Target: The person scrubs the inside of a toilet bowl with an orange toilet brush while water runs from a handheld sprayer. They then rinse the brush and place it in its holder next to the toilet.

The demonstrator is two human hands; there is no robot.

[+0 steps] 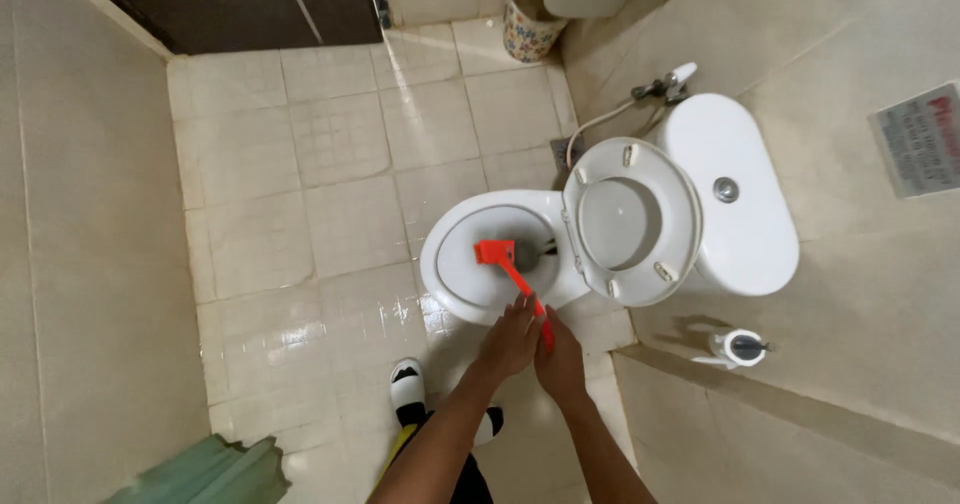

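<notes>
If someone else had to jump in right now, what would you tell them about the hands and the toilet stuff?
Left hand and right hand: both grip the orange brush by its handle, close together.
Brush head: down inside the toilet bowl, near the middle.
Toilet seat: lifted up against the tank.
Nearby: a spray hose on the wall behind the toilet, a paper roll holder on the right wall, a patterned bin in the far corner.
Done: brush is in the bowl.
Left: how clean the bowl is cannot be told; seat not yet lowered.
</notes>
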